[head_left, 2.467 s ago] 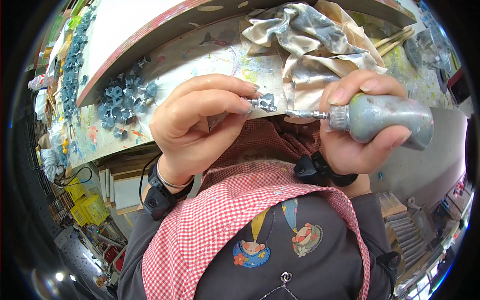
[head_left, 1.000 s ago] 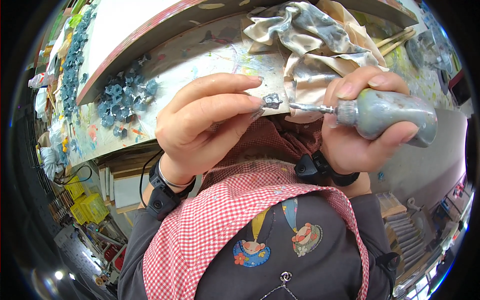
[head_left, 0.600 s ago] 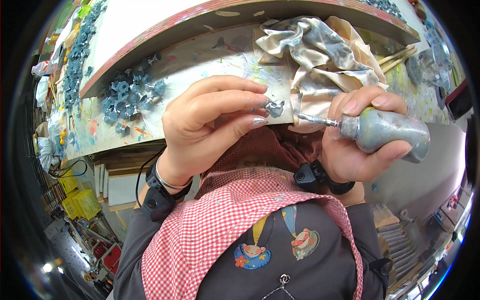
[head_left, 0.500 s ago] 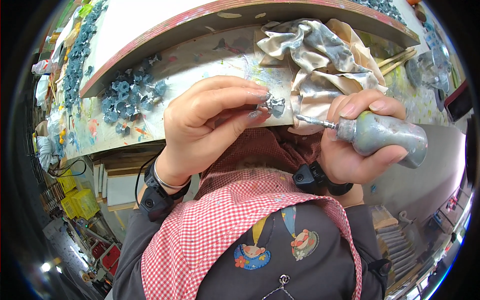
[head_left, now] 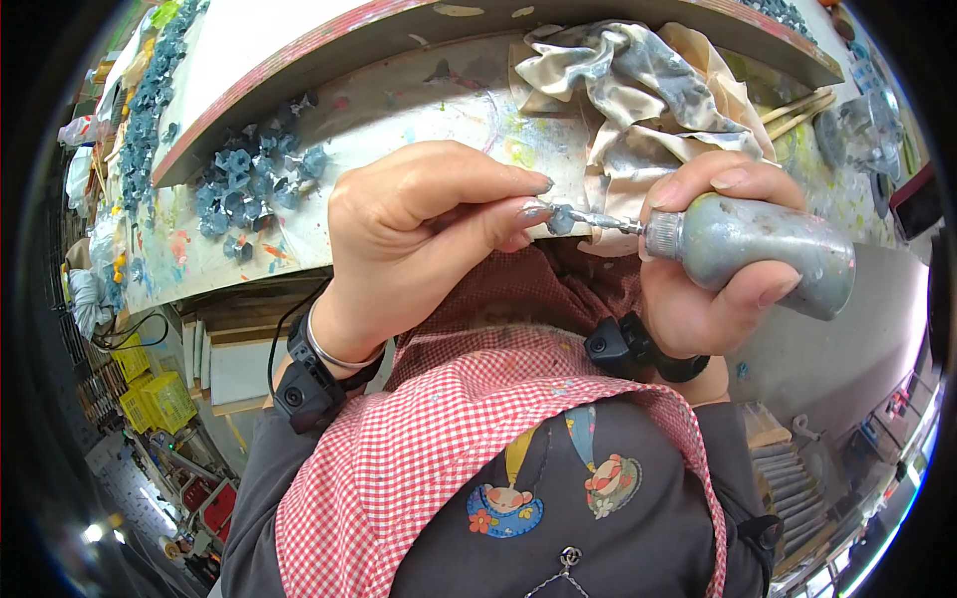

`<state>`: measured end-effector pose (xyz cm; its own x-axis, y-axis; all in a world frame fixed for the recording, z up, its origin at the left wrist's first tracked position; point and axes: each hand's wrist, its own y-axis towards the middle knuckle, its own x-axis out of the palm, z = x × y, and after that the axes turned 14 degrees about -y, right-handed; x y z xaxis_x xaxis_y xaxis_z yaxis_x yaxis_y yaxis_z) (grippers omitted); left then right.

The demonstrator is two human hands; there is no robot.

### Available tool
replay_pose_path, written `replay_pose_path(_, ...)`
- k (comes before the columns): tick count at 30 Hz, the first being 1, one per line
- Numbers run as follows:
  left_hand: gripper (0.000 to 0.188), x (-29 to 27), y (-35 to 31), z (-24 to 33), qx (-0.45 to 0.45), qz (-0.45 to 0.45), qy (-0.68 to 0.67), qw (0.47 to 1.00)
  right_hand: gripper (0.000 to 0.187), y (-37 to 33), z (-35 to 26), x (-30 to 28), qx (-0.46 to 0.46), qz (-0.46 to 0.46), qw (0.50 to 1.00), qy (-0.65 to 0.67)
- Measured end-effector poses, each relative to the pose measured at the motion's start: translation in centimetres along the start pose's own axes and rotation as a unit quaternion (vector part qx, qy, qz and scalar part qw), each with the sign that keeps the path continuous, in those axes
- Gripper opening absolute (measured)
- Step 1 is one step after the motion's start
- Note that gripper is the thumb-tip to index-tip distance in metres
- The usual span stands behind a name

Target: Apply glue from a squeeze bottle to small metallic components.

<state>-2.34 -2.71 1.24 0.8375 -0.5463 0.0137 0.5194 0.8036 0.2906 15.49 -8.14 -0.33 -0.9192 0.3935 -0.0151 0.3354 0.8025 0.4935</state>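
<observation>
Between thumb and fingertips, my left hand pinches a small blue-grey piece, most of it hidden behind the fingers. Grey smears mark the fingertips. My right hand is wrapped round a grey squeeze bottle lying sideways, its ribbed collar and thin metal nozzle pointing left. The paint-coated nozzle tip meets the small piece, as far as can be seen. Many similar blue-grey pieces lie loosely heaped on the table to the left of my hands.
A grey-stained cream cloth lies crumpled behind my right hand. A long wooden board edge runs across the paint-spotted table. Wooden sticks and a clear plastic container are at the right. More blue pieces line the far left.
The nozzle and the small piece have come together from a short gap. The piece has turned in my left fingers and shows less. The bottle has shifted slightly left.
</observation>
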Motion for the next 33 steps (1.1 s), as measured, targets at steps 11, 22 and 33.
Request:
replay_pose_path(11,0.016,0.16,-0.03,-0.13,0.023,0.007,0.03,0.999,0.057,0.55,-0.45,-0.4,0.011,-0.065,0.994,-0.09)
replay_pose_path(22,0.018,0.11,-0.23,0.05,0.02,0.0,0.042,0.999,0.056,0.02,-0.56,-0.65,0.009,-0.031,0.996,-0.078)
replay_pose_path(33,0.026,-0.6,-0.1,-0.02,0.142,-0.072,0.172,0.972,0.058,-0.1,0.13,0.04,-0.025,0.001,1.0,-0.008)
